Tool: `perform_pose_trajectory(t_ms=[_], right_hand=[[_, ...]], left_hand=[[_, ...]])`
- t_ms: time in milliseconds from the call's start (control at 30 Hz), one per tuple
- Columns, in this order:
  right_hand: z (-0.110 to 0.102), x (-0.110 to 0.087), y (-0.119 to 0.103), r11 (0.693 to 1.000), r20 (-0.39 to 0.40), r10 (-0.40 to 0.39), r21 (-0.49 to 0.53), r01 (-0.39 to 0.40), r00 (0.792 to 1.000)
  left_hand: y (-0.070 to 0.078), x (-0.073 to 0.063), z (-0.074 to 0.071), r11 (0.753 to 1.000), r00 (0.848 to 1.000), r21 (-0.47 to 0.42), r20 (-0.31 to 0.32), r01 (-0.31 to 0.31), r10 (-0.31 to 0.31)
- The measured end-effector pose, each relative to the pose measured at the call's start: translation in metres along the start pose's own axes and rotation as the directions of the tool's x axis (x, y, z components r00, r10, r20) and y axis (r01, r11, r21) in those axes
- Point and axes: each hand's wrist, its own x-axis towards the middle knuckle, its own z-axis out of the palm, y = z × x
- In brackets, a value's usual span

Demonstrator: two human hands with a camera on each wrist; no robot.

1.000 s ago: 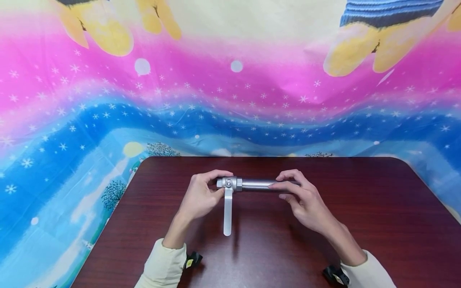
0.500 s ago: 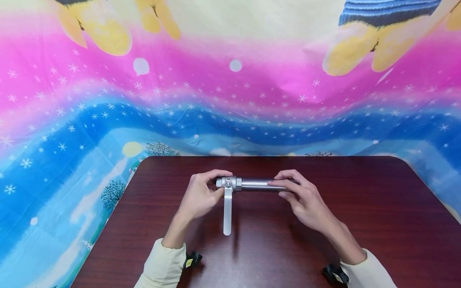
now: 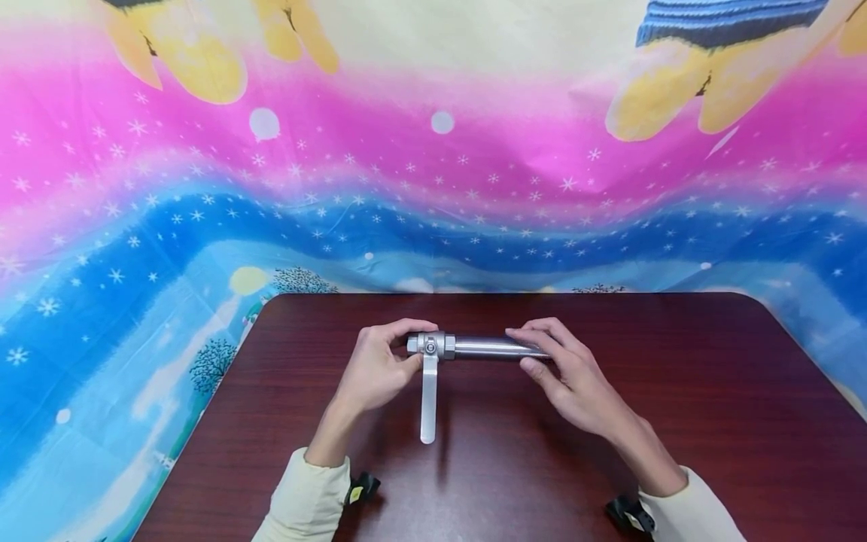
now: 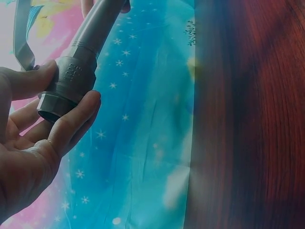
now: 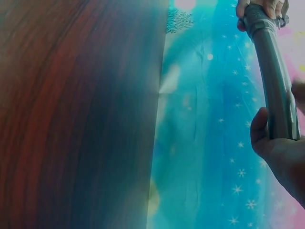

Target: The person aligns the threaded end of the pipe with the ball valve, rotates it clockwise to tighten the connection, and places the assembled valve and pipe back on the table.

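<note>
A silver ball valve (image 3: 436,343) is held level above the table, joined at its right side to a shiny metal pipe (image 3: 484,347). Its long lever handle (image 3: 429,399) points toward the person. My left hand (image 3: 379,369) pinches the valve body between thumb and fingers; in the left wrist view the valve's hexagonal open end (image 4: 52,106) shows between them. At the far end of the pipe, my right hand (image 3: 576,376) grips with the thumb below and the fingers over the top. The pipe's right tip is hidden by that hand.
A dark reddish-brown table (image 3: 515,467) lies beneath both hands. Behind it hangs a pink and blue cloth (image 3: 406,196) with snowflakes. Black straps with small devices (image 3: 362,489) sit at both wrists.
The right fingers have shifted over the pipe, lifting and moving slightly left along its top, and the thumb has moved a little left. The left hand and valve stay put.
</note>
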Motion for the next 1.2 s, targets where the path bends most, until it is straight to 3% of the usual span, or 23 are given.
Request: perform_pose_trajectory(t_ms=[100,400,1200], right_hand=[[0.0018,-0.0005,-0.0009,1.0,-0.008,0.013,-0.009,-0.013,1.0],[0.0025,0.0013,0.0012,0.996,-0.067,-0.072,0.053,0.076,0.995],[-0.0001,0.0017,0.0013,0.997,-0.036,-0.04,0.068,0.043,0.999]], left_hand=[[0.0002,0.0,0.0,1.0,1.0,0.001,-0.001,0.004,-0.004],[0.001,-0.0005,-0.001,1.0,1.0,0.0,-0.006,0.013,-0.013],[0.0024,-0.0011,-0.0015,1.0,1.0,0.003,0.001,0.02,-0.02]])
